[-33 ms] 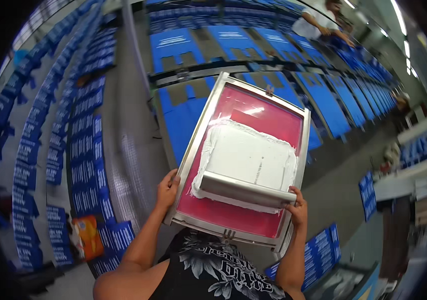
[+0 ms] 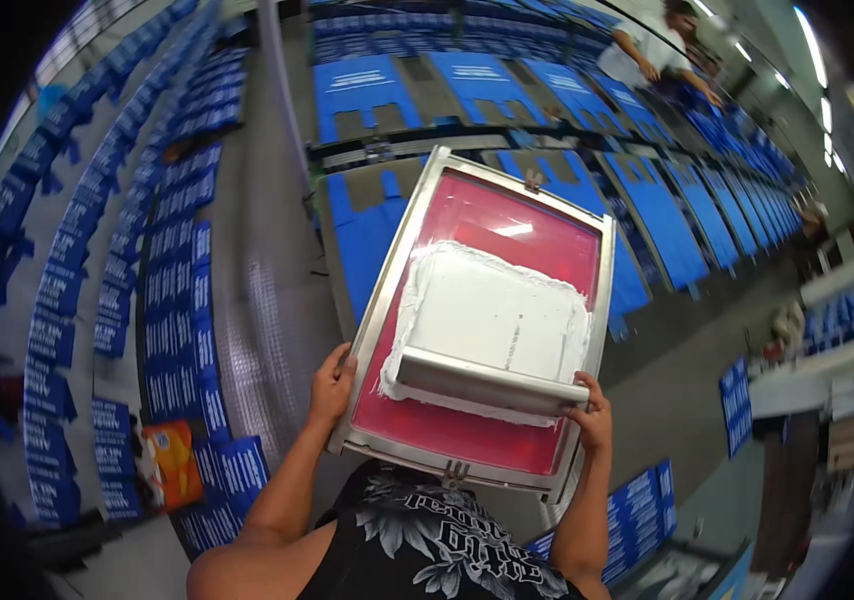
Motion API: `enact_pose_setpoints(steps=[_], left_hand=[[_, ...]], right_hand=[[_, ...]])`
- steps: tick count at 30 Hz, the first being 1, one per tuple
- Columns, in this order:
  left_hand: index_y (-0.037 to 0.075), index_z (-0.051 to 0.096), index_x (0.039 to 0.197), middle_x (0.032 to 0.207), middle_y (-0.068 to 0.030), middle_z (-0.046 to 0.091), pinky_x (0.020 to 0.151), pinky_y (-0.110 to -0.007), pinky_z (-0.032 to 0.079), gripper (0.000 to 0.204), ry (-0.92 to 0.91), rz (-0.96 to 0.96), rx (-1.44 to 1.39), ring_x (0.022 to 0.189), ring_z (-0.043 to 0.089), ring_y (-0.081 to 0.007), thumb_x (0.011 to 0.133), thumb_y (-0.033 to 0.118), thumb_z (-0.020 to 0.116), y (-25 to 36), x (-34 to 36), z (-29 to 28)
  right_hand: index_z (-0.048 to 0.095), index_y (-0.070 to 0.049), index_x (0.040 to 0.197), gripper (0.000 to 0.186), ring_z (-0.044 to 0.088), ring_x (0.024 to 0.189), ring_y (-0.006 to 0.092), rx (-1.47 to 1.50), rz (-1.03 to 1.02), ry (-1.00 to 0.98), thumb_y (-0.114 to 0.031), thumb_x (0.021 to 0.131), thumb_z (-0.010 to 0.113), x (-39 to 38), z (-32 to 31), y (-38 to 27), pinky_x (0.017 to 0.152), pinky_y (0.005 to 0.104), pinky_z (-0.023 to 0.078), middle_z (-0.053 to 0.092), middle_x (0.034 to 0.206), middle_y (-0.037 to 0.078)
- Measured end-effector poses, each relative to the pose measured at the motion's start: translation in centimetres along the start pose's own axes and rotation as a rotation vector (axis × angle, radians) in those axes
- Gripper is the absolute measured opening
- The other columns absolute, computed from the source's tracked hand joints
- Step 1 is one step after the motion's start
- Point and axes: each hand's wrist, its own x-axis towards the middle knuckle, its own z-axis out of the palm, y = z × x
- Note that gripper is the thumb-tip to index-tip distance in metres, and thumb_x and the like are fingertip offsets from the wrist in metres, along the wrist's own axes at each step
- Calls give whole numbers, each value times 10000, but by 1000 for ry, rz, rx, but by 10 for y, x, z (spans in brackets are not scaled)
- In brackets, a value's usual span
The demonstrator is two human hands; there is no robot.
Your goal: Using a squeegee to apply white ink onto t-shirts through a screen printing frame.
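A screen printing frame [image 2: 383, 282] with silver metal rails and a red mesh is held up at a tilt before my body. White ink [image 2: 467, 305] covers the middle of the mesh in a thick-edged patch. Across its near part lies a metal squeegee [image 2: 487, 384], slanting down to the right. My left hand [image 2: 330, 388] is closed around the frame's left rail. At the right rail my right hand [image 2: 591, 412] is closed too, its fingers over the squeegee's right end; part of its grip is hidden.
Long tables beyond the frame carry rows of blue cut fabric pieces [image 2: 365, 92], some with white print. More printed blue pieces [image 2: 169, 300] lie along the left. An orange packet [image 2: 173, 462] sits at lower left. A person [image 2: 652, 55] leans over a table at far right.
The frame shifts slightly left against the tables behind it, and the view turns a little. Both hands keep their grip, and the squeegee stays in place on the mesh.
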Motion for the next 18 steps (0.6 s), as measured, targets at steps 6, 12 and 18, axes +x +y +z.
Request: enact_pose_setpoints(steps=[6, 12, 18], left_hand=[[-7, 544, 1215, 722, -10, 596, 543, -211, 392, 404, 368, -23, 8, 610, 482, -40, 932, 282, 557, -37, -32, 2], [-8, 553, 1205, 706, -1, 587, 540, -212, 381, 401, 602, -67, 23, 602, 464, -36, 930, 285, 561, -55, -43, 20], [-5, 547, 1223, 764, -24, 602, 596, -215, 406, 436, 665, -217, 52, 658, 494, -59, 924, 312, 567, -49, -29, 35]], right_hand=[[695, -11, 903, 362, 484, 1159, 248, -134, -87, -417, -110, 556, 735, 123, 40, -1, 990, 354, 351, 536, 1238, 102], [697, -15, 880, 338, 487, 1156, 238, -156, -73, -637, -115, 563, 760, 202, 74, -10, 985, 348, 356, 537, 1229, 86], [695, -9, 833, 293, 487, 1155, 232, -124, -47, -708, -123, 571, 760, 248, 88, -13, 977, 358, 367, 532, 1232, 94]])
